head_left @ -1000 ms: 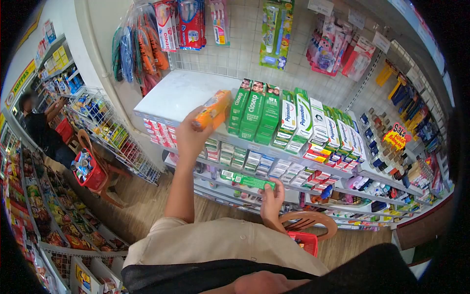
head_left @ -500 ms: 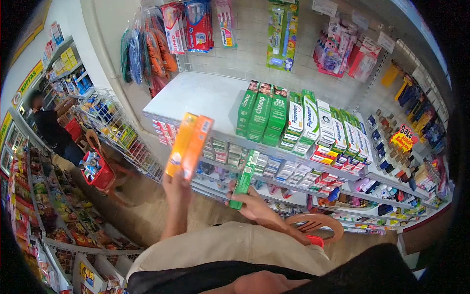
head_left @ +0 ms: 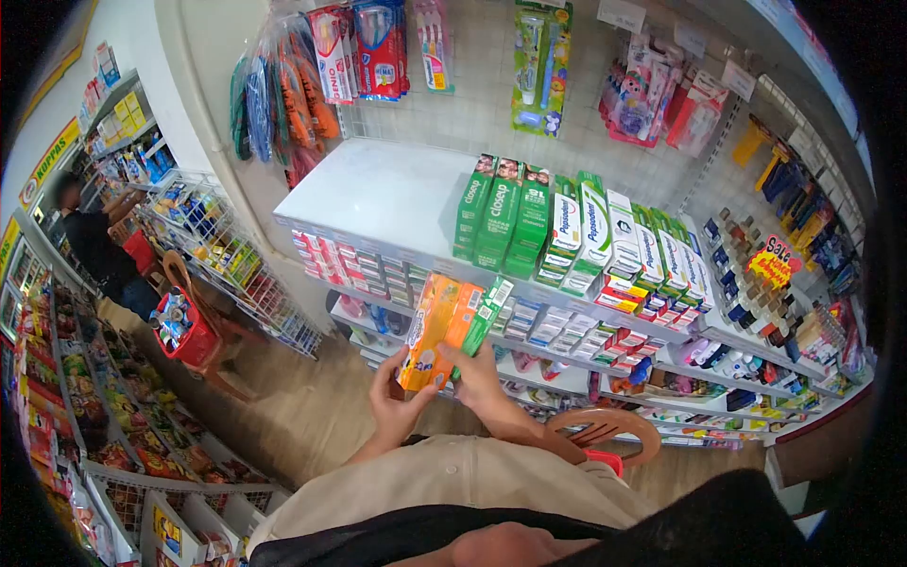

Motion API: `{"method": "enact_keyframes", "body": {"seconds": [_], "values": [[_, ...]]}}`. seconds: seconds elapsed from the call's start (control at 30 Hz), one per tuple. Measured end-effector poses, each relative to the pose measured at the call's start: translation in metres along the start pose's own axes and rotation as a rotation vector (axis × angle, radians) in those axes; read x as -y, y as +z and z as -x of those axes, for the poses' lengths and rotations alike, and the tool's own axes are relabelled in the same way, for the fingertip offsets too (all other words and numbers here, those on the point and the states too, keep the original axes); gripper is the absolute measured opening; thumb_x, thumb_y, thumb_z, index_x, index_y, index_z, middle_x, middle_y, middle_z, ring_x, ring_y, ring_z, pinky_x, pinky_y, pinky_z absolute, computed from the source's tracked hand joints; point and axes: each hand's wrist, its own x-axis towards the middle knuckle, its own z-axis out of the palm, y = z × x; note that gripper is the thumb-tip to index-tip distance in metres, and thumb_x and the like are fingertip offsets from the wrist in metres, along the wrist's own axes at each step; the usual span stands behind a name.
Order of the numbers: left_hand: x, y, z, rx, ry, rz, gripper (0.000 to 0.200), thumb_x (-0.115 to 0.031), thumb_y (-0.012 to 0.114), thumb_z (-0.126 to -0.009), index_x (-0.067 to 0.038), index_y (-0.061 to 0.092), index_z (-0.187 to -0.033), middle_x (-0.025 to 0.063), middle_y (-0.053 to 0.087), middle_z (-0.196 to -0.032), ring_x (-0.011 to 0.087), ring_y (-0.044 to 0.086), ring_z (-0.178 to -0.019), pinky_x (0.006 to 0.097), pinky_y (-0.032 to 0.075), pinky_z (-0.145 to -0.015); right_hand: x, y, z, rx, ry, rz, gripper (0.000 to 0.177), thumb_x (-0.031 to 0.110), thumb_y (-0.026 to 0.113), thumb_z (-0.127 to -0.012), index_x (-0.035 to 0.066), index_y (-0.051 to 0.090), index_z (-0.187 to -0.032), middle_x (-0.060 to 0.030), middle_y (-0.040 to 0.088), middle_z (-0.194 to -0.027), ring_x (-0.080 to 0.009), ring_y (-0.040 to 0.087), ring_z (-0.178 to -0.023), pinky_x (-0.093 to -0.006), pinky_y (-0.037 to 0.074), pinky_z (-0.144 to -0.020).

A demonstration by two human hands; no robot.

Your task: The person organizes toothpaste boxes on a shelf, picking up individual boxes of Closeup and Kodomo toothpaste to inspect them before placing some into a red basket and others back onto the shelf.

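Note:
Two orange toothpaste boxes (head_left: 436, 312) and a green toothpaste box (head_left: 489, 312) stand side by side in front of me, tilted, below the shelf edge. My left hand (head_left: 402, 402) is closed around the lower end of the orange boxes. Around the green box closes my right hand (head_left: 477, 378), its thumb lying against the nearest orange box. Behind them, upright green Closeup boxes (head_left: 499, 215) and white-green Pepsodent boxes (head_left: 597, 227) line the white top shelf (head_left: 368, 184).
Lower shelves hold more small boxes. Packaged toothbrushes (head_left: 381, 52) hang at the back. A brown plastic chair (head_left: 628, 425) stands close on my right. Leftward are a red basket (head_left: 196, 331), a wire rack (head_left: 236, 246), snack shelves (head_left: 142, 416) and another person (head_left: 94, 246).
The orange boxes have moved right and down in my left hand, against the green box. My right hand and green box have shifted slightly; my two hands are now close together.

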Motion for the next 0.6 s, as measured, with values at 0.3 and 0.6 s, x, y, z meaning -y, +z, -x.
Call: {"method": "enact_keyframes", "body": {"seconds": [0.3, 0.6], "values": [[0.014, -0.015, -0.019, 0.216, -0.661, 0.584, 0.065, -0.032, 0.074, -0.083, -0.004, 0.048, -0.135, 0.0133, 0.057, -0.128, 0.0264, 0.058, -0.117, 0.0429, 0.052, -0.096, -0.021, -0.051, 0.0, 0.323, 0.346, -0.111, 0.053, 0.016, 0.075, -0.087, 0.004, 0.052, -0.133, -0.0083, 0.061, -0.126, -0.0203, 0.06, -0.114, -0.041, 0.051, -0.094], [0.05, -0.014, 0.005, 0.132, -0.916, 0.868, 0.071, -0.04, 0.069, -0.076, -0.009, 0.05, -0.137, 0.0116, 0.065, -0.12, 0.0288, 0.065, -0.105, 0.0456, 0.053, -0.094, -0.029, -0.054, -0.008, 0.166, 0.043, 0.904, 0.069, 0.05, 0.053, -0.098, 0.004, 0.036, -0.146, -0.0205, 0.06, -0.128, -0.0327, 0.059, -0.12, -0.0432, 0.05, -0.093]]}}
